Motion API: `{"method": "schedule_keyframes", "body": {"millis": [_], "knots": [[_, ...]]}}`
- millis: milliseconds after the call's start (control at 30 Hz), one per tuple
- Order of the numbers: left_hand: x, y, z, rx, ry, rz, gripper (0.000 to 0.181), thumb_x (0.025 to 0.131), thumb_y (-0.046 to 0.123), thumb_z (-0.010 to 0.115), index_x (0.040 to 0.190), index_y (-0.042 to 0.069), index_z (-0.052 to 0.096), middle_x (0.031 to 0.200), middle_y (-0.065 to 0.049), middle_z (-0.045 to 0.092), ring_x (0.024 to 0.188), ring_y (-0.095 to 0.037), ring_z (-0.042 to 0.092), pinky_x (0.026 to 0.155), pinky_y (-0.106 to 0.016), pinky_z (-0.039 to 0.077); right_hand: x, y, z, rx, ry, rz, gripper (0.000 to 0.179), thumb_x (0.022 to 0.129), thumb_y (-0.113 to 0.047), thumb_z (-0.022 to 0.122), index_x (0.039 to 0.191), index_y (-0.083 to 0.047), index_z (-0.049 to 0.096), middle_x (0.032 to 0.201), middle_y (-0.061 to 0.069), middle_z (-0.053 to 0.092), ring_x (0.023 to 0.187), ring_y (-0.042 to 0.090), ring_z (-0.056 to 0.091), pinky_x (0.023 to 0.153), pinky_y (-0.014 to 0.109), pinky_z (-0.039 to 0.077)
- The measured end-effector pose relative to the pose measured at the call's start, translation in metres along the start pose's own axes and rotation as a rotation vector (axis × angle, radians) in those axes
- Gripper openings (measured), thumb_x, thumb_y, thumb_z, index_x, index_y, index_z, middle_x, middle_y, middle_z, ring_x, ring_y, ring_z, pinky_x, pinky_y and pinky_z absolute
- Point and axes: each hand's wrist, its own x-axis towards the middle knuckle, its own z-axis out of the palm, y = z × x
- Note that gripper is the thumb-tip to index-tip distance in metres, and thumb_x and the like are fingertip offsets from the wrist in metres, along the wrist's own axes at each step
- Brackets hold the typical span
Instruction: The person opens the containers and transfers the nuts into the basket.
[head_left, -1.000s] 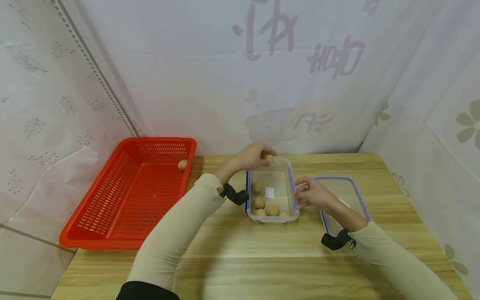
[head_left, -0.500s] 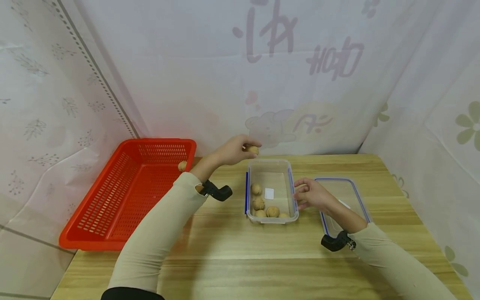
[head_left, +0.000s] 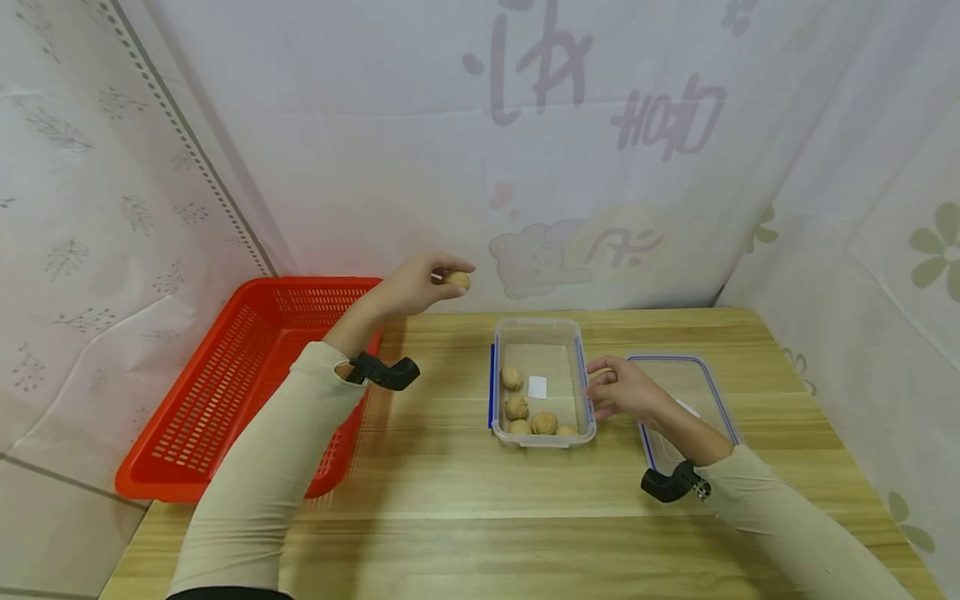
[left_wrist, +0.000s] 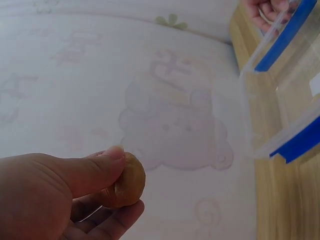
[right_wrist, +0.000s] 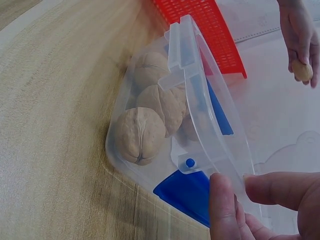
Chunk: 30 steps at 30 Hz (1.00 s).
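Between thumb and fingertips, my left hand [head_left: 412, 285] pinches a walnut [head_left: 457, 281], raised in front of the curtain between the red basket and the plastic container. The left wrist view shows the same walnut [left_wrist: 129, 181] close up. My right hand [head_left: 628, 387] stays at the right side of the clear plastic container [head_left: 551, 333], thumb and fingers at its wall. In the right wrist view its fingertips [right_wrist: 223, 200] are beside the blue latch [right_wrist: 187, 195]. Several walnuts [head_left: 544, 423] lie along the container's near and left sides.
A red perforated basket [head_left: 217, 367] stands at the table's left, its right part hidden by the left arm. A clear lid with a blue seal [head_left: 678, 375] lies under the right forearm. Patterned curtains [head_left: 375, 150] rise behind the wooden table [head_left: 480, 550].
My left hand has moved left and up from above the container's far end, carrying the walnut. The right hand and the container have stayed in place.
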Motion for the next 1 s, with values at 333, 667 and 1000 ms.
{"method": "schedule_keyframes", "body": {"millis": [333, 667, 1000], "knots": [[-0.026, -0.025, -0.028, -0.044, 0.077, -0.114, 0.042, 0.103, 0.009, 0.061, 0.143, 0.001, 0.056, 0.142, -0.020, 0.054, 0.128, -0.036, 0.053, 0.104, -0.049, 0.048, -0.001, -0.001, 0.000, 0.000, -0.007, -0.006, 0.047, 0.100, 0.001, 0.059, 0.139, 0.012, 0.036, 0.106, 0.017, 0.062, 0.084, 0.020, 0.065, 0.073, 0.036, 0.062], [-0.050, -0.055, -0.049, -0.062, 0.155, -0.199, 0.044, 0.103, 0.012, 0.062, 0.144, 0.000, 0.054, 0.141, -0.022, 0.056, 0.130, -0.038, 0.050, 0.108, -0.054, 0.043, -0.002, -0.003, -0.001, -0.002, -0.011, -0.003, 0.048, 0.100, 0.001, 0.059, 0.140, 0.012, 0.036, 0.110, 0.022, 0.062, 0.086, 0.021, 0.066, 0.074, 0.037, 0.062], [-0.067, -0.088, -0.058, -0.039, 0.202, -0.266, 0.049, 0.103, 0.016, 0.062, 0.147, -0.001, 0.050, 0.144, -0.023, 0.054, 0.127, -0.036, 0.050, 0.104, -0.049, 0.043, -0.002, -0.002, 0.000, -0.002, -0.013, -0.005, 0.048, 0.100, 0.000, 0.059, 0.141, 0.011, 0.036, 0.111, 0.022, 0.061, 0.088, 0.022, 0.065, 0.075, 0.037, 0.062]]}}
